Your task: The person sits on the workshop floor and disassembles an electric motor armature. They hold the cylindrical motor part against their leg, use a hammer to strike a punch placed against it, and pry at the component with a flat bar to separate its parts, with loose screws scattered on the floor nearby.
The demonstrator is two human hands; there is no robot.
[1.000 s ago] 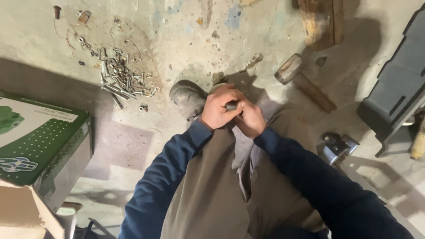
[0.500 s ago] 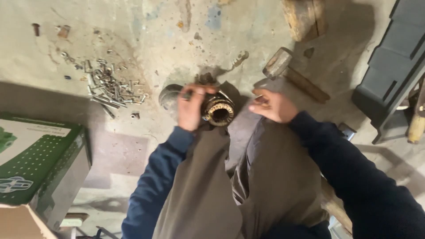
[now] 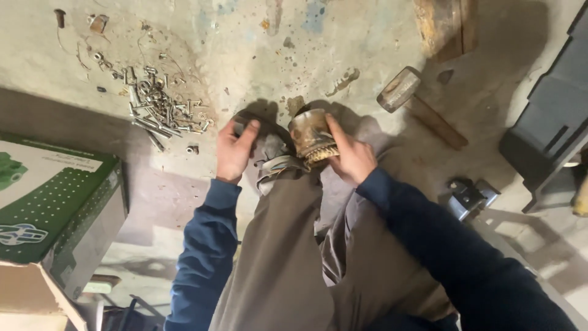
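**Metal cylinder held at the knee, above a concrete floor**

A grimy metal cylinder (image 3: 311, 136) with a toothed, brass-coloured ring at its lower end sits at the top of the person's raised leg, just past the knee of the khaki trousers (image 3: 288, 245). The right hand (image 3: 350, 158) wraps around its right side, fingers curled against the wall of the cylinder and closed on it.

The left hand (image 3: 234, 150) lies just to the left, apart from the cylinder, with its fingers bent over the toe of a dark shoe (image 3: 264, 132); whether it truly grips the shoe or only rests there cannot be told. Both arms wear dark blue sleeves (image 3: 205, 245).

Beyond the hands, on the stained concrete floor (image 3: 245, 55), a hammer (image 3: 416, 101) lies to the right of the cylinder, its head pale and its wooden handle running down and to the right. To the left of the hands a loose heap of bolts and screws (image 3: 160, 110) is scattered. Further out, a green and white cardboard box (image 3: 52, 196) stands at the left edge, with a brown carton (image 3: 27, 300) below it. A small shiny metal part (image 3: 468, 196) lies on the floor to the right of the legs, and a dark grey case (image 3: 551, 122) stands at the right edge. A piece of wood (image 3: 444, 24) lies at the top.
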